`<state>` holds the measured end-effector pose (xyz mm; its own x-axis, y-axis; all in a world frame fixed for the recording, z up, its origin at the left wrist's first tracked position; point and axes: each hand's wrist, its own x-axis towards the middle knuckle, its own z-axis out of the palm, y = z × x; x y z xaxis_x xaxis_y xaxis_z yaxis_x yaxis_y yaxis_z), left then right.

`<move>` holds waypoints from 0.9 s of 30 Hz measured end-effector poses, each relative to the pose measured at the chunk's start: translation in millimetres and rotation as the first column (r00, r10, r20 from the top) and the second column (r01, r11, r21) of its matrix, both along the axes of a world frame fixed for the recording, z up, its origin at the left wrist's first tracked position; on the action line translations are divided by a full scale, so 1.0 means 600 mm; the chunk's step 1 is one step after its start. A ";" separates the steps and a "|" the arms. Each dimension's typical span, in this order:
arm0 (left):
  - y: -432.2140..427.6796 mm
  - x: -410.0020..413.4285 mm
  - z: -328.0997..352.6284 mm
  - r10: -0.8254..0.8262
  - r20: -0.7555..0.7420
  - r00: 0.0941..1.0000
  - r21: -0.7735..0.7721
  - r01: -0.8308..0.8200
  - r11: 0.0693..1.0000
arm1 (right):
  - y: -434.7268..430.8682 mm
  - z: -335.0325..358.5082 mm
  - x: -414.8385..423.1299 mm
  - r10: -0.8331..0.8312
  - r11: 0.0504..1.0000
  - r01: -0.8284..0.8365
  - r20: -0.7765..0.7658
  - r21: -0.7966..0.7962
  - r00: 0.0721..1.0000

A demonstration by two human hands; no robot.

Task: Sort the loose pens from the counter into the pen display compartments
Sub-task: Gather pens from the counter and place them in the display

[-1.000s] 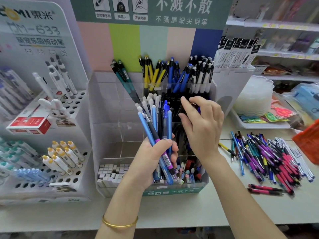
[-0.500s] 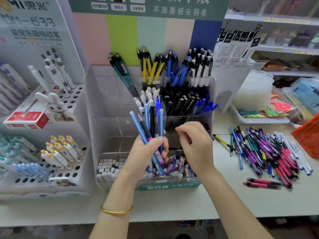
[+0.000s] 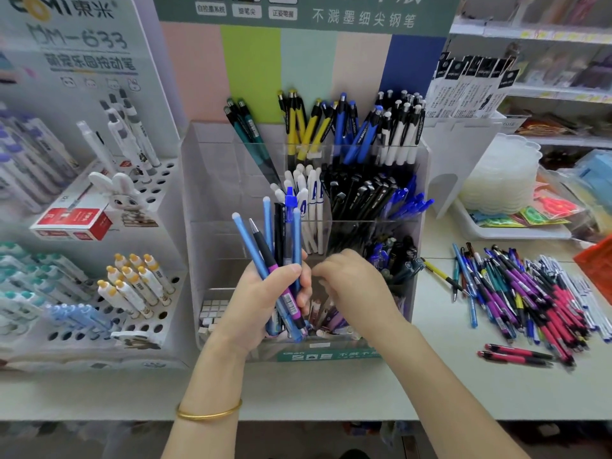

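My left hand [image 3: 265, 303] grips a bundle of pens [image 3: 275, 246], mostly light blue, black and one with a purple grip, tips fanned upward in front of the clear pen display [image 3: 212, 193]. My right hand [image 3: 351, 283] is curled right beside the bundle, fingertips touching its lower part near my left thumb; whether it pinches a pen is hidden. The display's rear compartments hold green, yellow, blue and white pens; the middle row holds white, black and blue ones. A pile of loose pens [image 3: 530, 293] lies on the counter to the right.
A white holed stand [image 3: 139, 293] with capped pens and a rabbit figure sits at the left. A stack of translucent plates in a white tray [image 3: 510, 230] stands back right. An orange basket [image 3: 596, 270] is at the right edge. Two pink pens [image 3: 516, 356] lie apart from the pile.
My right hand drew back from the black-pen compartment, down and left to the bundle in my left hand. The left hand lowered slightly with its pens.
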<state>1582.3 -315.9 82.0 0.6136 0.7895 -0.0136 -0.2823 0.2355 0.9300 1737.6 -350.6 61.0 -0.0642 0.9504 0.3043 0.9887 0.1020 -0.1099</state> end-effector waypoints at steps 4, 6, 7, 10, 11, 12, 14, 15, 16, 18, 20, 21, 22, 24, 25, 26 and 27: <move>-0.004 0.011 0.008 -0.050 -0.013 0.999 0.005 0.050 0.999 | -0.017 0.070 0.015 0.107 0.798 0.148 -0.379 0.584 0.919; -0.005 0.019 0.011 -0.058 -0.027 0.998 0.023 0.058 0.998 | -0.024 0.113 0.023 0.170 0.691 0.265 -0.507 0.672 0.845; -0.005 0.023 0.012 -0.060 -0.035 0.998 0.032 0.061 0.998 | -0.025 0.130 0.026 0.193 0.653 0.308 -0.545 0.692 0.816; -0.006 0.034 0.013 -0.061 -0.046 0.997 0.030 0.063 0.998 | -0.022 0.155 0.032 0.199 0.593 0.346 -0.549 0.727 0.812; -0.007 0.036 0.013 -0.060 -0.048 0.997 0.023 0.061 0.998 | -0.018 0.155 0.032 0.180 0.605 0.340 -0.540 0.720 0.823; -0.007 0.038 0.014 -0.060 -0.049 0.997 0.019 0.061 0.998 | -0.013 0.153 0.032 0.149 0.625 0.327 -0.519 0.709 0.842; -0.010 0.041 0.015 -0.058 -0.048 0.997 0.012 0.058 0.998 | 0.003 0.146 0.033 0.074 0.660 0.282 -0.434 0.696 0.898; -0.010 0.042 0.016 -0.056 -0.048 0.997 0.011 0.057 0.998 | 0.013 0.143 0.036 0.035 0.682 0.259 -0.384 0.684 0.923; -0.011 0.043 0.017 -0.057 -0.049 0.997 0.008 0.057 0.998 | 0.025 0.142 0.038 -0.004 0.705 0.241 -0.336 0.667 0.942; -0.012 0.043 0.018 -0.063 -0.050 0.997 -0.005 0.063 0.998 | 0.047 0.137 0.041 -0.062 0.754 0.198 -0.232 0.627 0.971; -0.013 0.042 0.017 -0.071 -0.039 0.997 -0.033 0.069 0.997 | 0.061 0.125 0.044 -0.140 0.776 0.192 -0.132 0.601 0.981; -0.012 0.042 0.016 -0.077 -0.030 0.997 -0.043 0.076 0.996 | 0.064 0.117 0.047 -0.175 0.774 0.200 -0.100 0.600 0.979; -0.012 0.042 0.016 -0.082 -0.026 0.996 -0.048 0.081 0.996 | 0.065 0.110 0.051 -0.199 0.770 0.209 -0.085 0.603 0.976; -0.012 0.043 0.017 -0.077 -0.024 0.997 -0.050 0.076 0.996 | 0.063 0.101 0.057 -0.223 0.761 0.225 -0.080 0.609 0.971; -0.012 0.043 0.018 -0.071 -0.024 0.997 -0.050 0.070 0.996 | 0.060 0.100 0.058 -0.228 0.757 0.233 -0.088 0.610 0.970; -0.012 0.043 0.018 -0.067 -0.030 0.997 -0.048 0.066 0.997 | 0.056 0.103 0.056 -0.220 0.752 0.240 -0.110 0.614 0.969; -0.012 0.043 0.019 -0.065 -0.041 0.997 -0.041 0.063 0.997 | 0.051 0.108 0.052 -0.189 0.739 0.246 -0.158 0.627 0.969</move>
<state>1608.3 -323.1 93.2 0.6610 0.7470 -0.0707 -0.2264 0.2884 0.9304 1768.8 -320.1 125.5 0.1714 0.5177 0.8382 0.9835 -0.0404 -0.1761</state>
